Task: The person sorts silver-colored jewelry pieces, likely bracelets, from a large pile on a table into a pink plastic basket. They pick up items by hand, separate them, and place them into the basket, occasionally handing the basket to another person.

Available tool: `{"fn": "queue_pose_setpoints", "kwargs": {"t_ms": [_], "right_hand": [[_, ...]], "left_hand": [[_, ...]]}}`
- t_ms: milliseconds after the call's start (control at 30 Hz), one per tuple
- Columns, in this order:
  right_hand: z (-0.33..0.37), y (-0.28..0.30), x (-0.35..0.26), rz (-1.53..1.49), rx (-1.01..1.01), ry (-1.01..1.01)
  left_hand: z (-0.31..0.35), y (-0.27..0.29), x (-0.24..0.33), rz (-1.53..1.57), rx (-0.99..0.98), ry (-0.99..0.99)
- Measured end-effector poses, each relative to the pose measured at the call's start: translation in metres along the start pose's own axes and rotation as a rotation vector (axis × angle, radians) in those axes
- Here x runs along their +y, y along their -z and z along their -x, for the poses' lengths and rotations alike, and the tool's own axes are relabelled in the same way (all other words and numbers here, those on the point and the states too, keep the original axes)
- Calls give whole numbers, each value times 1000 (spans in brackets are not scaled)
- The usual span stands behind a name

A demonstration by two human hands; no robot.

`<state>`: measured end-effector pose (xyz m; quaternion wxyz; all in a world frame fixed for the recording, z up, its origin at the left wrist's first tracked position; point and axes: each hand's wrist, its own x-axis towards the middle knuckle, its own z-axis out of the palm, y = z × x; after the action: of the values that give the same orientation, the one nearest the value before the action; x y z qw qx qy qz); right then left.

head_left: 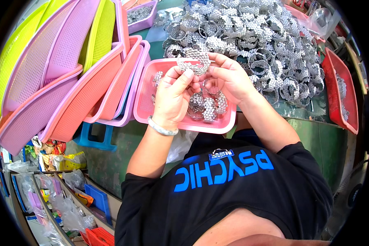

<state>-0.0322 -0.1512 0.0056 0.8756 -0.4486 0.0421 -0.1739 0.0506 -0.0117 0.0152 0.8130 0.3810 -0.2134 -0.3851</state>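
Note:
Both my hands hold a curved silver band (197, 62) with a bumpy, studded surface, like an open cuff bracelet. My left hand (172, 92) pinches its lower left side between thumb and fingers. At its right side, the fingers of my right hand (230, 78) close on it, their tips partly hidden. Directly beneath my hands is a pink plastic basket (145, 96). Several similar silver bands (209, 108) lie inside it, mostly toward the right. A pale bangle (163, 127) circles my left wrist.
A large heap of silver bands (250, 41) covers the table beyond my hands. Stacked green, purple and coral baskets (84, 88) lean at the left, above a blue stool (95, 137). A red basket (333, 90) stands far right, a purple basket (141, 25) at the back.

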Motion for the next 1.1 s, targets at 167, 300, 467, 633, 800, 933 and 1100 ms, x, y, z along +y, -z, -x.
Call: {"fn": "queue_pose_setpoints", "kwargs": {"t_ms": [167,300,467,633,800,933,1100], "right_hand": [[-1,-2,-1,-29,0,-50],[-5,5,3,-5,-7,-82],[-5,2,1,-27,30,-90],[-4,2,1,-39,-20,-94],[-4,3,3,-33,4,-103],[-5,4,5,-24,0,-97],[-5,5,6,-7,-5,-86]], "left_hand": [[1,-5,-6,-40,-2,-8],[3,-8,-8,-61,2,-5],[3,-7,-11,-84,-4,-27],[4,-8,-14,-112,9,-17],[5,-10,-14,-129,-7,-29],[7,-11,-15,-180,-16,-57],[8,-16,-14,-188,8,-50]]}}
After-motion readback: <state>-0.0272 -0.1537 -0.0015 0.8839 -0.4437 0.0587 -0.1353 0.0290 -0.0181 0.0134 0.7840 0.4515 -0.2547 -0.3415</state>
